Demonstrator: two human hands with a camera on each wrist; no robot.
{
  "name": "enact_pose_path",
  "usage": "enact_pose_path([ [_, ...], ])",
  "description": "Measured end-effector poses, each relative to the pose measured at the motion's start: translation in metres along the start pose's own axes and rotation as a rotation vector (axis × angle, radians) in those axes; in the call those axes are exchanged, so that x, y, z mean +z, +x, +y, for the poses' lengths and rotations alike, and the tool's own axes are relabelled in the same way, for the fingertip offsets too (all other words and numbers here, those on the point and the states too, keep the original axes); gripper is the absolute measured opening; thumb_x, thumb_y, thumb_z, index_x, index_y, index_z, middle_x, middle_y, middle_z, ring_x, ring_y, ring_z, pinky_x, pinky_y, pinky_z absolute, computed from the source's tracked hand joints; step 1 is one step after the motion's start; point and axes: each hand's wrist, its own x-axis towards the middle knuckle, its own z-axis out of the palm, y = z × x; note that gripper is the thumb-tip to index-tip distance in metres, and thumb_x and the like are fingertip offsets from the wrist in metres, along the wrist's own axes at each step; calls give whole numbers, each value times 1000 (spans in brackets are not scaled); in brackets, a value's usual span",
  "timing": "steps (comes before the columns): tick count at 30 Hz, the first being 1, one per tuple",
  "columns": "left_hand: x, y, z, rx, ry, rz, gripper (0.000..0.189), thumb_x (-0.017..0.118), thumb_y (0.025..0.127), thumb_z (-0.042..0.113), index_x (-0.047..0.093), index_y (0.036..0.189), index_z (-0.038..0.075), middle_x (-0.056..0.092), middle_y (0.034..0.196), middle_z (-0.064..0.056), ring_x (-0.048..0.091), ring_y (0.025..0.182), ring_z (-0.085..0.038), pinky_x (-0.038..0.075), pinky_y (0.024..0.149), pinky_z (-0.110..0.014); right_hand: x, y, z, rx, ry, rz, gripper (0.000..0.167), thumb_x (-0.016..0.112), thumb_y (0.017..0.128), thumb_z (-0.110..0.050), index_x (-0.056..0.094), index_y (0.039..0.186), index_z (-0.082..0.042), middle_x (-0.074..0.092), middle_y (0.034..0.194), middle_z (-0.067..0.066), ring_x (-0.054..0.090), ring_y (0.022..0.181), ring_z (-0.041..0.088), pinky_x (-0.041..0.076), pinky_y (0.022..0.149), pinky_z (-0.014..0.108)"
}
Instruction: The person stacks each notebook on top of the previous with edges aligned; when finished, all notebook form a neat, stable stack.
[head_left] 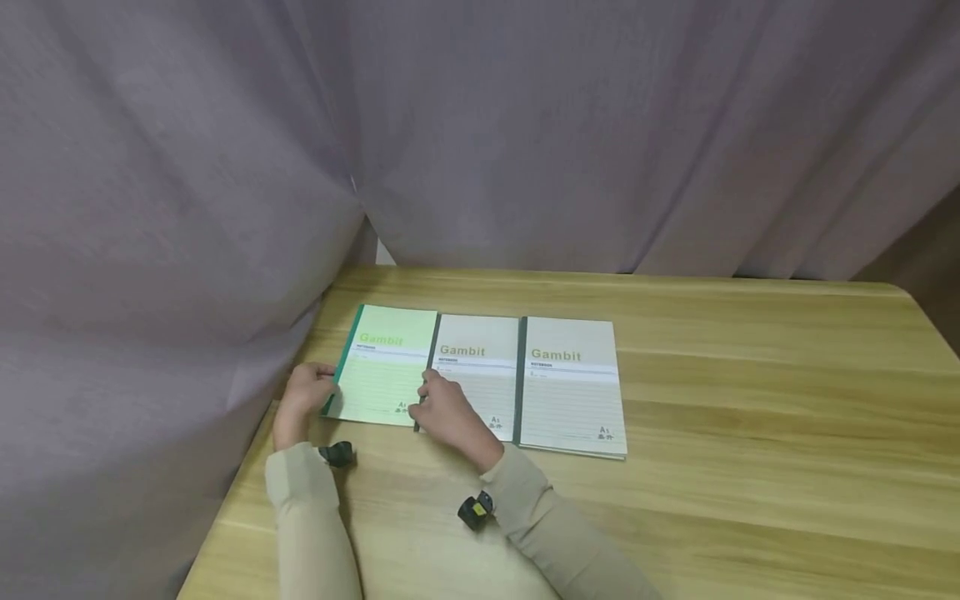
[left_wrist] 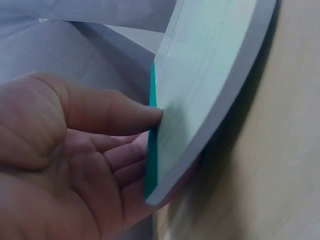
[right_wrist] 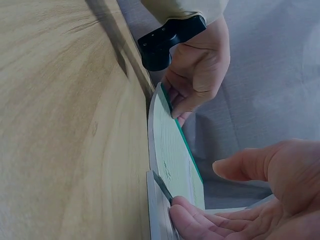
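Note:
A light green notebook (head_left: 382, 379) with a green spine lies at the left of a row on the table. My left hand (head_left: 303, 392) pinches its spine edge, thumb on the cover and fingers underneath. In the left wrist view the green notebook (left_wrist: 200, 85) bows, its near edge raised off the wood. A grey notebook (head_left: 480, 375) with a dark spine sits beside it. Over the seam between these two is my right hand (head_left: 453, 412). In the right wrist view its fingertips (right_wrist: 185, 212) touch the grey notebook's dark spine, with the thumb held apart.
Another grey notebook (head_left: 573, 392) lies at the right end of the row. The wooden table (head_left: 765, 417) extends to the right. Grey curtains (head_left: 510, 133) hang behind the table and along its left edge. Each wrist carries a small black camera (head_left: 474, 511).

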Motion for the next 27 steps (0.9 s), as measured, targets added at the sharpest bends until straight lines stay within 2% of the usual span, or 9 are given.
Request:
enact_pose_path([
  [7, -1, 1, -1, -92, -138, -28, 49, 45, 89, -9, 45, 137, -19, 42, 139, -30, 40, 122, -38, 36, 105, -48, -2, 4, 0, -11, -11, 5, 53, 66, 89, -7, 50, 134, 15, 67, 118, 25, 66, 107, 36, 56, 87, 44],
  [11, -6, 0, -1, -66, -145, -54, 51, 44, 89, -8, 43, 138, -20, 40, 141, -32, 39, 122, -39, 38, 102, -47, -2, 4, 1, 14, 21, 10, 54, 65, 93, -9, 45, 137, 15, 66, 120, 26, 66, 109, 38, 54, 91, 46],
  [17, -13, -3, 0, -52, -179, -103, 55, 44, 93, -3, 34, 144, -20, 35, 146, -34, 37, 129, -41, 33, 111, -53, -4, 5, 0, 38, 36, 10, 59, 64, 96, -14, 41, 141, 16, 66, 121, 26, 64, 113, 38, 52, 96, 47],
  [19, -15, -4, 0, -47, -198, -122, 56, 44, 95, -1, 32, 146, -18, 36, 147, -33, 39, 126, -38, 31, 113, -53, -4, 5, 0, 44, 42, 12, 61, 65, 96, -15, 40, 142, 17, 67, 120, 26, 65, 112, 37, 52, 97, 46],
  [20, -16, -4, 0, -30, -188, -126, 56, 45, 95, -1, 32, 146, -18, 39, 146, -33, 46, 115, -37, 39, 106, -50, -4, 5, 1, 44, 44, 15, 61, 65, 96, -16, 40, 142, 17, 67, 119, 25, 65, 111, 37, 52, 96, 46],
  [21, -16, -4, 1, -14, -180, -135, 55, 45, 96, 0, 32, 147, -17, 41, 146, -33, 48, 113, -35, 40, 105, -49, -5, 5, 1, 44, 47, 14, 60, 65, 96, -16, 41, 141, 17, 67, 117, 25, 66, 110, 36, 53, 95, 46],
  [24, -16, -5, 1, 32, -165, -154, 55, 47, 96, 1, 34, 146, -17, 44, 144, -33, 50, 110, -32, 42, 102, -46, -5, 6, 2, 33, 65, 22, 49, 65, 97, -15, 50, 133, 14, 70, 110, 22, 69, 102, 34, 55, 88, 44],
  [26, -15, -4, 1, 59, -156, -153, 54, 47, 96, 1, 36, 145, -18, 47, 142, -33, 53, 111, -34, 45, 98, -44, -5, 6, 3, 15, 59, 40, 37, 66, 95, -12, 60, 120, 13, 69, 111, 20, 68, 101, 33, 55, 87, 43],
  [27, -14, -4, 2, 61, -171, -158, 54, 47, 96, 0, 36, 145, -18, 47, 142, -33, 49, 121, -36, 43, 104, -45, -5, 7, 3, 10, 61, 51, 32, 68, 94, -10, 62, 116, 12, 69, 110, 19, 68, 100, 32, 56, 86, 42],
])
